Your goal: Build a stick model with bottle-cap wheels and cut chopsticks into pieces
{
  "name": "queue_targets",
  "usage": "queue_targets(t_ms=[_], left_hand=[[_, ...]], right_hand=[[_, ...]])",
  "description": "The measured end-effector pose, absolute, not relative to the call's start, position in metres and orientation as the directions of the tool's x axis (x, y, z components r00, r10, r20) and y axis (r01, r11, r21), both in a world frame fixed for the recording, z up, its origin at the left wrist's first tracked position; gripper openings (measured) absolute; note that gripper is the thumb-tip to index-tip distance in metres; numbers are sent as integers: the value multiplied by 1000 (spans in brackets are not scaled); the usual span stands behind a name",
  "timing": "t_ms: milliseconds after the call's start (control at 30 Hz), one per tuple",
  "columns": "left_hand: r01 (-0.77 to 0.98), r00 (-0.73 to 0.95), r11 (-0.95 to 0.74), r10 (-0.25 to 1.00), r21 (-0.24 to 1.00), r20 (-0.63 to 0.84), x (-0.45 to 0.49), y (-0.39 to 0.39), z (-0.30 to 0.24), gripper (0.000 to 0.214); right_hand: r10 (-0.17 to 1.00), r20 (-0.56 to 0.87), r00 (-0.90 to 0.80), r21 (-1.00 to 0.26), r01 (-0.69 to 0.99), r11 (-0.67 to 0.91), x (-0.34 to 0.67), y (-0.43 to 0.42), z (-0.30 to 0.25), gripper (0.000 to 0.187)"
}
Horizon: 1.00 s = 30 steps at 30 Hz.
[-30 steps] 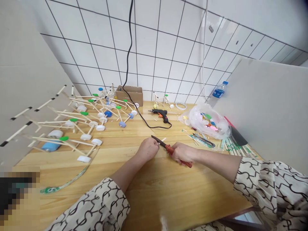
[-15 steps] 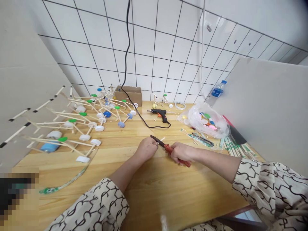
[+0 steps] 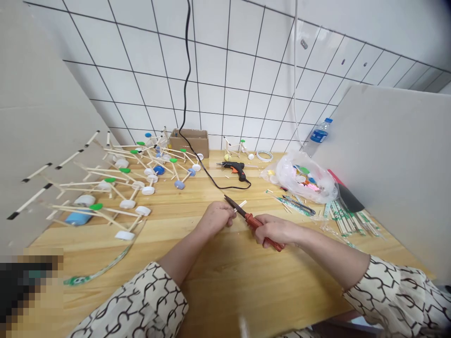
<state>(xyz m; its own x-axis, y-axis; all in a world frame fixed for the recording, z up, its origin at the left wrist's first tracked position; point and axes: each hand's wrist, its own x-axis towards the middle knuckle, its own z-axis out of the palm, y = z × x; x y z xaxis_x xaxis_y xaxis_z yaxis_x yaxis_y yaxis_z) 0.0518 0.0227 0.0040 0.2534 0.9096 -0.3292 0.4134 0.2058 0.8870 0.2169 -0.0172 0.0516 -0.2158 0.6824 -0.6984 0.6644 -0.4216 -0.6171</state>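
Note:
My right hand [image 3: 276, 231] is shut around the red handle of a dark-bladed knife [image 3: 260, 224], with the blade pointing up and left. My left hand [image 3: 214, 218] is closed next to the blade tip and seems to pinch a short pale wooden stick [image 3: 241, 205], which pokes out past the blade. The fingers hide most of the stick, so its length is hidden. The two hands nearly meet over a bare stretch of the wooden table [image 3: 239, 291].
Stick-and-bottle-cap wheeled models [image 3: 127, 188] cover the table's left side. Behind my hands lie a hot glue gun [image 3: 232, 165] and its black cord. To the right are a plastic bag of caps [image 3: 301, 178], bundled sticks [image 3: 348, 218] and a water bottle [image 3: 319, 136]. Grey boards flank the tiled wall.
The knife has shifted slightly right and its handle now slopes less steeply. My right forearm and sleeve sit lower, and the view has tilted a little. My grip looks unchanged.

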Motion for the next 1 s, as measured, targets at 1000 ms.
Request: queue_targets(t_ms=[1000], left_hand=[[230, 192, 218, 945, 949, -263, 62, 8, 17, 21]], right_hand=[[844, -414, -341, -723, 687, -77, 235, -30, 48, 11]])
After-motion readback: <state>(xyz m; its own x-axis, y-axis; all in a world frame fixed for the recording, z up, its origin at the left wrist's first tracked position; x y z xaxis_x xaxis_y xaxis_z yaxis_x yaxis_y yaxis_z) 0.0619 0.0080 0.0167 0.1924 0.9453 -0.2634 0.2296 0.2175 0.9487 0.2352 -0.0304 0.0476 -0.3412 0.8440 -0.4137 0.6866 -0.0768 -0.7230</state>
